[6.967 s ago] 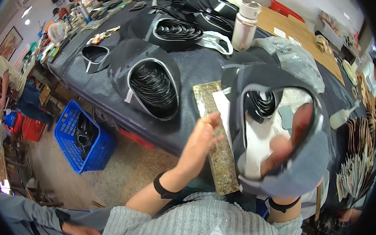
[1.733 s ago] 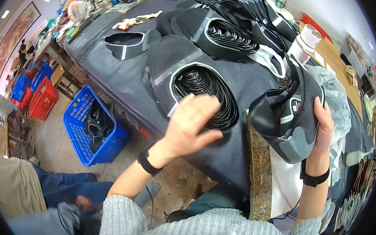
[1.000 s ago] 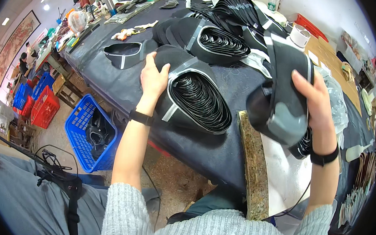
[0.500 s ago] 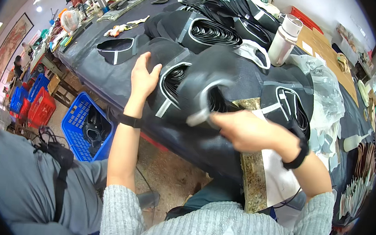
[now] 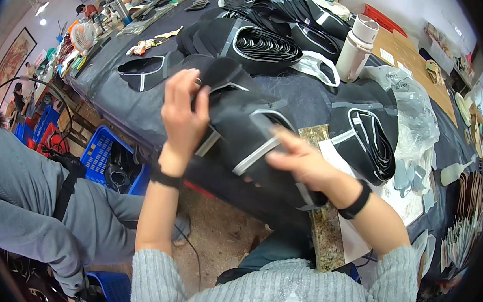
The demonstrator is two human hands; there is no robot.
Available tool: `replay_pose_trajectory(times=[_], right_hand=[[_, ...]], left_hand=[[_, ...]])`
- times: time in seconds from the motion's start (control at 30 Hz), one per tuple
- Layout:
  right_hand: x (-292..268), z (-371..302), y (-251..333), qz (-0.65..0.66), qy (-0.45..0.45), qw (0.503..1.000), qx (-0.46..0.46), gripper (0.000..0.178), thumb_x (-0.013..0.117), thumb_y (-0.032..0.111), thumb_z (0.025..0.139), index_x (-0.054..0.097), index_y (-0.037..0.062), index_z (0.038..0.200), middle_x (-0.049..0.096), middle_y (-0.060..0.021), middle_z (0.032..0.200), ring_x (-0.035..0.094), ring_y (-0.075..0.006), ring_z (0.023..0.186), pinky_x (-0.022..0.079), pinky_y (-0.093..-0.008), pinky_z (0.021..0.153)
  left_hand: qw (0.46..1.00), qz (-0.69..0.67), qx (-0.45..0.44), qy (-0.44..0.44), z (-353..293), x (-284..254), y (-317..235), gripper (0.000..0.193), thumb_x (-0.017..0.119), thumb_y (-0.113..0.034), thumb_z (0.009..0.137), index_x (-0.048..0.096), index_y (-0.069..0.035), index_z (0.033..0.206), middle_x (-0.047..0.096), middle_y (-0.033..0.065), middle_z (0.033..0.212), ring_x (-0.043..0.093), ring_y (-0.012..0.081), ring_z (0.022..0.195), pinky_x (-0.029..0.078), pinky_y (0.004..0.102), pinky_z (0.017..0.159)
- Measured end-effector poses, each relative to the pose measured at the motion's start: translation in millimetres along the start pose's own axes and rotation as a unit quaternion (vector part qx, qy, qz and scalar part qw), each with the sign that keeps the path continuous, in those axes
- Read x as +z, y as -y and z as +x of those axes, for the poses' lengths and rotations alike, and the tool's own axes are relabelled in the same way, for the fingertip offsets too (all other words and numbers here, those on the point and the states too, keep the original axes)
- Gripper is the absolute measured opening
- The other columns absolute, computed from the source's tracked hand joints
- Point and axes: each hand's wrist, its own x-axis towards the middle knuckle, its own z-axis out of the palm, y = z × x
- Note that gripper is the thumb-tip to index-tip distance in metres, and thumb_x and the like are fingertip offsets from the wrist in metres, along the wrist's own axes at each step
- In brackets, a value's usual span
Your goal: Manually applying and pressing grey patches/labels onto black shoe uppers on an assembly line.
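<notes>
A black shoe upper (image 5: 232,142) with pale tape strips hangs over the table's near edge, smeared by motion. My right hand (image 5: 303,160) pinches it beside its taped opening. My left hand (image 5: 183,112) is raised at its left, thumb apart from the fingers, which are slightly blurred. Behind my left hand lie more black uppers (image 5: 220,67), partly covered by the held one. To the right sits a nested stack of black uppers (image 5: 361,143) with white-edged openings. A single upper (image 5: 143,74) lies apart at the left.
Large stacks of uppers (image 5: 264,48) fill the back, near a white bottle (image 5: 356,52). A stone slab (image 5: 325,237) and white sheet (image 5: 362,234) lie at the near right, plastic bags (image 5: 412,107) beyond. At the left are a blue basket (image 5: 100,157) and a person in grey (image 5: 17,190).
The held upper has swung lower and toward me, and its opening has turned. My right hand has shifted slightly; my left fingers have drawn in a little. The person at left has leaned lower.
</notes>
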Motion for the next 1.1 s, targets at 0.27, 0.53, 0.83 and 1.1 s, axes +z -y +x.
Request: replay_pose_trajectory(times=[0.27, 0.53, 0.83, 1.1], right_hand=[[-8, -80, 71, 0.499, -0.1, 0.822, -0.255, 0.063, 0.043, 0.027, 0.092, 0.01, 0.0078, 0.142, 0.029, -0.0157, 0.141, 0.051, -0.0265, 0.112, 0.043, -0.0402, 0.093], [-20, -76, 89, 0.208, -0.161, 0.931, -0.254, 0.066, 0.044, 0.02, 0.089, 0.01, -0.0059, 0.139, 0.05, -0.0133, 0.115, 0.045, -0.0132, 0.078, 0.04, -0.0293, 0.07], [-14, -67, 86, -0.188, -0.223, 0.948, -0.125, 0.042, 0.058, 0.006, 0.08, 0.049, 0.0025, 0.121, 0.057, -0.0014, 0.097, 0.053, -0.0076, 0.085, 0.044, -0.0216, 0.073], [20, -25, 3, -0.484, 0.032, 0.869, -0.101, 0.038, 0.056, 0.006, 0.074, 0.049, -0.0008, 0.111, 0.049, -0.0262, 0.108, 0.05, -0.0419, 0.098, 0.042, -0.0433, 0.087]], left_hand=[[0.987, 0.042, -0.07, 0.137, -27, -9, -19, 0.035, 0.066, -0.007, 0.073, 0.059, -0.003, 0.107, 0.064, 0.014, 0.09, 0.063, 0.0289, 0.077, 0.05, 0.0329, 0.069], [0.744, -0.518, -0.266, 0.326, 33, -41, -55, 0.024, 0.062, -0.012, 0.085, 0.062, 0.004, 0.102, 0.062, -0.0005, 0.088, 0.052, 0.0042, 0.079, 0.043, 0.0199, 0.071], [0.566, -0.575, -0.024, 0.591, 11, -89, -76, 0.017, 0.066, -0.006, 0.078, 0.056, 0.004, 0.069, 0.053, 0.0133, 0.056, 0.053, 0.0263, 0.047, 0.037, 0.0334, 0.044], [0.764, -0.475, -0.312, 0.305, -53, -153, -64, 0.021, 0.073, -0.012, 0.067, 0.061, 0.005, 0.067, 0.058, 0.0087, 0.056, 0.053, 0.0146, 0.047, 0.037, 0.0257, 0.047]])
